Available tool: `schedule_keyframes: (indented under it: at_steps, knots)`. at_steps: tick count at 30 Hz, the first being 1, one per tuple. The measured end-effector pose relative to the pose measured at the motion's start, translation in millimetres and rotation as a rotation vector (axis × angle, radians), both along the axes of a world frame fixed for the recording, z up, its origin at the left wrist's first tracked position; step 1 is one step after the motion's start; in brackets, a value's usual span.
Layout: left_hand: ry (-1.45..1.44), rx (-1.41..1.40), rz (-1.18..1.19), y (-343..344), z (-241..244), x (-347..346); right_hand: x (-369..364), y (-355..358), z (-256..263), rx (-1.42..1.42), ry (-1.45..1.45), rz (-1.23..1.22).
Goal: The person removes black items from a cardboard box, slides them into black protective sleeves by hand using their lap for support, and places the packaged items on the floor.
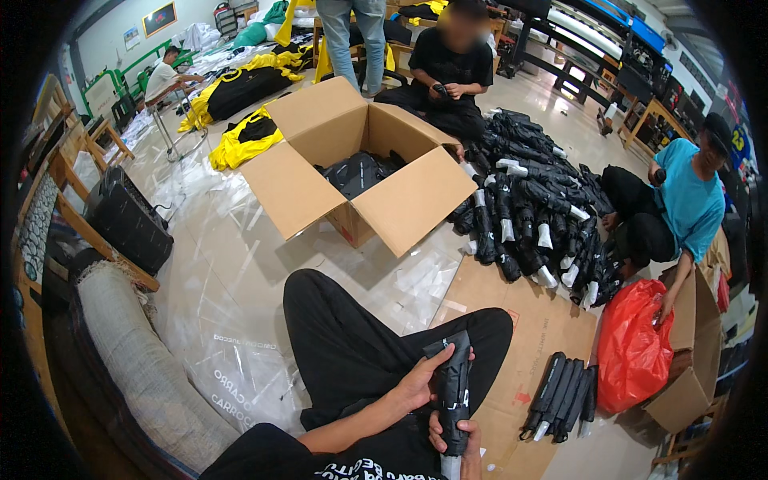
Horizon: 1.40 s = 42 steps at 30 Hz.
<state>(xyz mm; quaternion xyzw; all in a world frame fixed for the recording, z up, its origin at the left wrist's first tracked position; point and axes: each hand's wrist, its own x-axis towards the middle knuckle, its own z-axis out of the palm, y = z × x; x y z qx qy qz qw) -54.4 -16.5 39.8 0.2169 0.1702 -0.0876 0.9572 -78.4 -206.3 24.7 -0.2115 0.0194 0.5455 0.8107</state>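
Both hands are on one folded black umbrella (pixel 454 390), held upright over my lap, its handle end wrapped in white at the bottom. My left hand (pixel 420 378) grips the upper part, thumb across the black fabric. My right hand (pixel 456 437) is wrapped around the lower part just above the white end. Beside my knee, several sleeved black umbrellas (pixel 555 396) lie side by side on the flat cardboard sheet (pixel 516 348). A large heap of folded black umbrellas (pixel 528 204) lies further off to the right.
An open cardboard box (pixel 354 231) with black items inside stands ahead. A person in black sits behind it; another in a blue shirt sits at the right, one hand on a red plastic bag (pixel 636 348). Plastic wrapping (pixel 240 360) and a grey roll (pixel 144 354) lie at the left.
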Motion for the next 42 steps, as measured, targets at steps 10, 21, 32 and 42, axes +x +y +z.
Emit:
schedule_keyframes:
  at_steps: [10, 21, 32, 42]
  knots:
    - [0.097, 0.273, 0.068, -11, 2, -4, 0, 1, 4, 0.046, 0.005, -0.007]
    - [0.069, 0.31, -0.068, -9, -1, -7, -2, 1, 2, 0.066, 0.011, -0.019]
    - [-0.019, 0.233, -0.013, -12, -4, -2, -1, 1, 2, 0.087, 0.046, -0.043]
    - [-0.083, 0.146, -0.03, -10, -5, -1, 0, -3, -5, 0.184, 0.133, -0.048]
